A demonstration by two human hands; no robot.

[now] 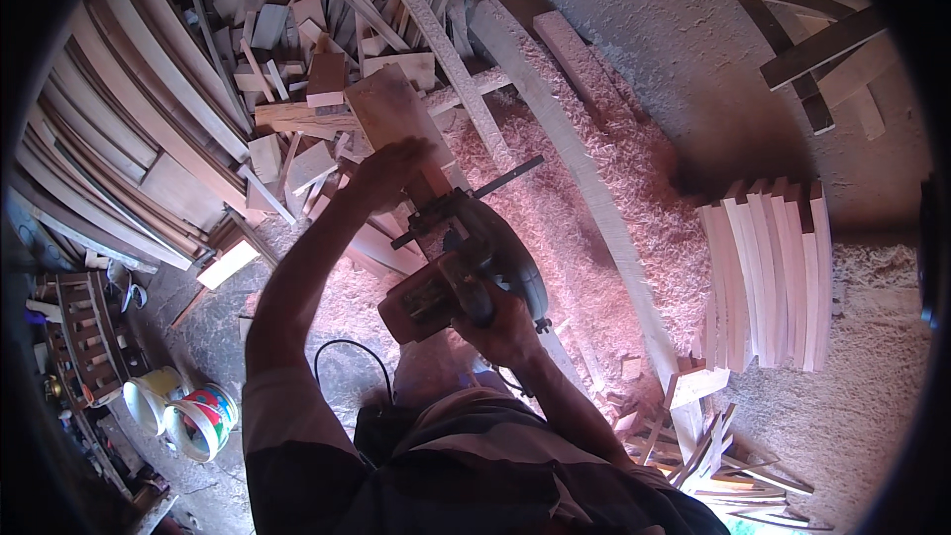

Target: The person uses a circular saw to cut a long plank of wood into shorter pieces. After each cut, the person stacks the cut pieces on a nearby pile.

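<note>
A dark handheld power saw point(500, 258) with a crossbar guide rests over a wooden board point(381, 104) that points away from me. My right hand point(495, 327) grips the saw's rear handle, with a cable running below. My left hand point(396, 173) is closed on the board just beyond the crossbar, near its left edge. Pink shavings point(664, 287) lie beneath and around the saw, beside a long pale plank point(575, 178).
Curved planks point(139, 99) line the left. Offcuts point(267, 25) pile at the top. Stacked pieces point(768, 277) stand at right, below crossed strips point(822, 59). Two buckets point(198, 421) and a wooden frame point(79, 337) are at lower left; splintered strips point(703, 456) at lower right.
</note>
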